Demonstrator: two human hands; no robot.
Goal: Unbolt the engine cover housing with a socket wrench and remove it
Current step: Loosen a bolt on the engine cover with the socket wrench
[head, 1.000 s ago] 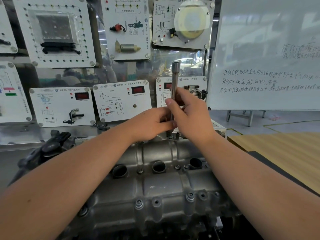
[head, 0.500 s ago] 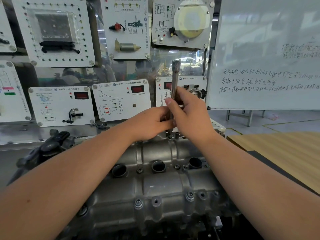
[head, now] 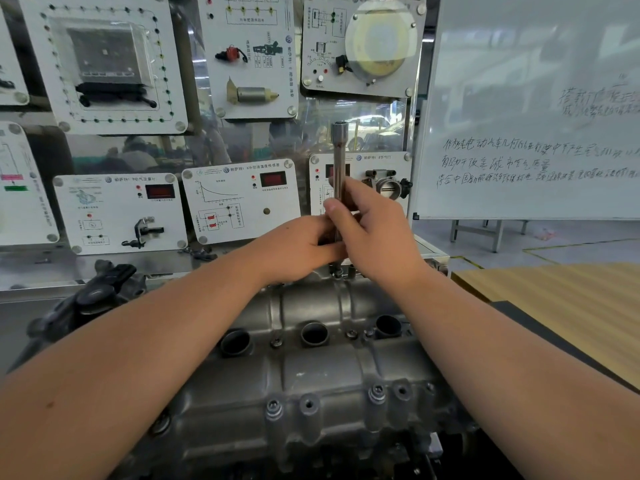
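- Nearest the camera, the engine cover housing [head: 311, 375] is sitting across the middle of the view, grey cast metal, with a row of bolt bosses along its near edge; some are showing bolt heads, others look like empty holes, though that is hard to confirm.
- Further back on the housing, three round dark wells are lying in a line, with small bolts between them.
- At the housing's far edge, the socket wrench [head: 338, 157] is standing upright, its lower end seemingly seated on a far-edge bolt, hidden behind the fingers.
- The left hand [head: 298, 247] is curling round the lower shaft, gripping it from the left.
- The right hand [head: 374, 233] is pinching the shaft just above, thumb on the near side and fingers wrapping behind.
- Judged from this, a far-edge bolt is being turned by hand; the housing is not yet ready to lift.
- Risks: the tall tool is being held low, so any sideways lean could be tipping the socket off the bolt head and rounding it; a loosened bolt could be dropping into one of the open wells.
- Beyond, white training panels [head: 242, 199] and a whiteboard [head: 533, 105] at the right are forming the backdrop.
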